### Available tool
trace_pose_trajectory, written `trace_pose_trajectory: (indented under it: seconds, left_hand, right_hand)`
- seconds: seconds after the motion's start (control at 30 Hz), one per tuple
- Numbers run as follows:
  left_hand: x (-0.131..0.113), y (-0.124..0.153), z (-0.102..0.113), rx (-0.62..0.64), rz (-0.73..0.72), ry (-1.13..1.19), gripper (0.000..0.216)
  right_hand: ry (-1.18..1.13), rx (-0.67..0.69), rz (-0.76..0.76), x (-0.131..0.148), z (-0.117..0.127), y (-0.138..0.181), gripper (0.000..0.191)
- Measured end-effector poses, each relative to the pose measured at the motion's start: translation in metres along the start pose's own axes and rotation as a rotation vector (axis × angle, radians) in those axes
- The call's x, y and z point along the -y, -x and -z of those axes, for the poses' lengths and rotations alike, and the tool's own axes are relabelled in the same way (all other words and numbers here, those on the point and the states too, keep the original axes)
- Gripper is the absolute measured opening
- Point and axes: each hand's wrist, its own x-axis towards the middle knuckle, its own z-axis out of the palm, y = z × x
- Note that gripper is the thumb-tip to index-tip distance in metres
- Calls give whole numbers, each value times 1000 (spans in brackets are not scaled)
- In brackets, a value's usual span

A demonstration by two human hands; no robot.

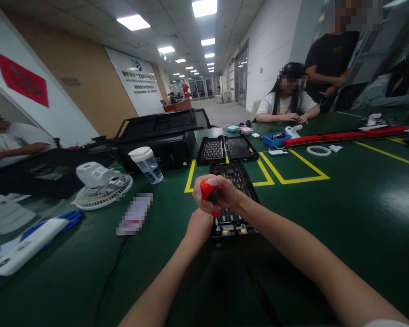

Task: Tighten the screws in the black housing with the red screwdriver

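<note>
My right hand (221,193) is closed around a red and black screwdriver handle (207,190), held upright over a black tray-like device (236,181) lying on the green table. Directly under it, my left hand (199,225) is bunched around the lower part of the tool, its fingers mostly hidden. The shaft and tip are not visible.
Two more black trays (225,150) lie beyond, inside yellow floor-tape lines. A black case (157,141), a plastic cup (146,163) and a small white fan (100,184) stand at left. Other people sit and stand across the table at the far right and left.
</note>
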Motion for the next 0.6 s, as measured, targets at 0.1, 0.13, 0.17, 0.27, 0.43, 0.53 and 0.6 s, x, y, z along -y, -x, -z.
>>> trace_pose_trajectory:
  seconds: [0.1,0.13,0.17,0.27,0.43,0.53,0.6]
  left_hand:
    - [0,-1,0,5,12,9,30]
    - [0,-1,-1,7,16,11,30]
    - [0,-1,-1,7,18,11,30]
    - [0,-3,-1,6,7,31,31]
    - [1,-3,-1,9,-13,79,31]
    - [3,-2,-3,0,-9,87,31]
    - [4,-1,-4,-16,-21,97,31]
  right_hand:
    - [41,-50,7,1,-4,2,27]
    - [51,-65,8,1,-5,2,27]
    - [61,-78,7,2,-7,3,27]
    - [94,-112,16,2,-10,3,27]
    - [141,-148,66,3,-14,5,25]
    - [161,-182,108,4,-16,6,25]
    - [177,-225,128,4,-17,6,25]
